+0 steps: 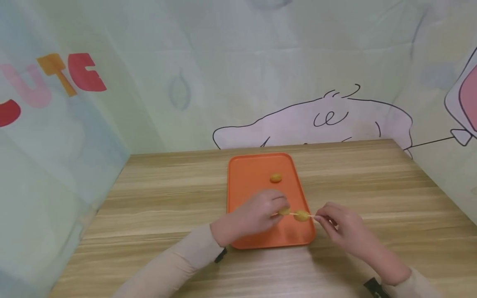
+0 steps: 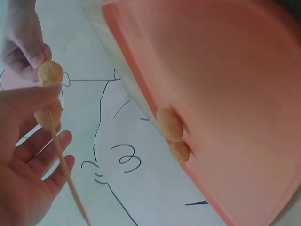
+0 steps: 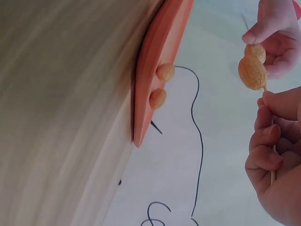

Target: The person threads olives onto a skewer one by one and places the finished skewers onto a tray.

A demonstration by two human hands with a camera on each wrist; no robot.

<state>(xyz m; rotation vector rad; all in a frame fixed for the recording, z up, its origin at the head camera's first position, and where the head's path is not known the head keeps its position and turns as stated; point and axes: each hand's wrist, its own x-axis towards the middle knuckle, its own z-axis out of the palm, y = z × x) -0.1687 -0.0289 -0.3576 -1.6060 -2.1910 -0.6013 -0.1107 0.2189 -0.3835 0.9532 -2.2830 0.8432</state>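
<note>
Two golden-brown, textured balls are threaded on a thin wooden skewer (image 2: pixel 66 165), held over the right edge of an orange tray (image 1: pixel 246 174). My left hand (image 1: pixel 262 209) pinches the inner ball (image 2: pixel 48 115) between thumb and fingers, and the skewer runs out past it. The outer ball (image 1: pixel 302 215) sits between the two hands. Just to the right of it, my right hand (image 1: pixel 344 227) grips the skewer, with fingers curled round the stick in the right wrist view. Two loose balls lie on the tray; only the far ball (image 1: pixel 275 178) shows in the head view.
The tray lies on a wood-grain table (image 1: pixel 167 186). A printed cloth backdrop (image 1: pixel 242 82) with cartoon drawings and letters stands behind the table and along its sides. Dark wrist straps (image 1: pixel 375 287) show at the sleeves.
</note>
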